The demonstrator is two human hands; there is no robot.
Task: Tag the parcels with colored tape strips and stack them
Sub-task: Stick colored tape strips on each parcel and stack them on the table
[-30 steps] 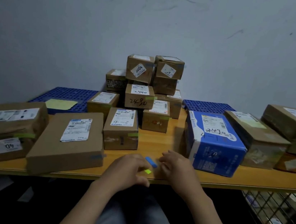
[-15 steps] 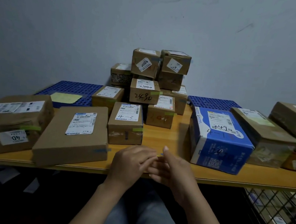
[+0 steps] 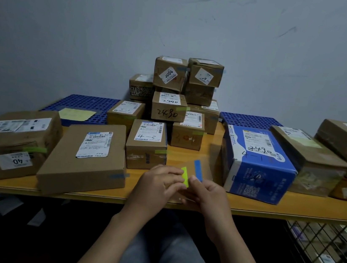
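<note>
Entry, left to right.

- Parcel marked "40" (image 3: 12, 143), at nine o'clock from the hands: we are reading the number upside down on a white label. A green tag is sitting on its edge.
- Flat parcel (image 3: 89, 158): it is carrying a printed barcode label, too small to read, and a blue tag.
- Parcels behind, at eleven to twelve o'clock: we are reading "3-1" (image 3: 125, 114), "4-3" (image 3: 146, 147), "2490" (image 3: 167, 109) and "JU04" (image 3: 169, 73).
- Left hand (image 3: 156, 184) and right hand (image 3: 210, 195): both are gripping a clear sheet (image 3: 208, 158).
- Green strip (image 3: 185, 177) and blue strip (image 3: 198, 170): a second ago they were lying low on the worktop (image 3: 290, 205). They are now standing raised between the thumbs, stuck to the sheet.
- We are judging that a strip is about to be peeled for the next parcel.
- Blue box (image 3: 256, 164), at two o'clock: handwriting is reading "2490" and "4-1".
</note>
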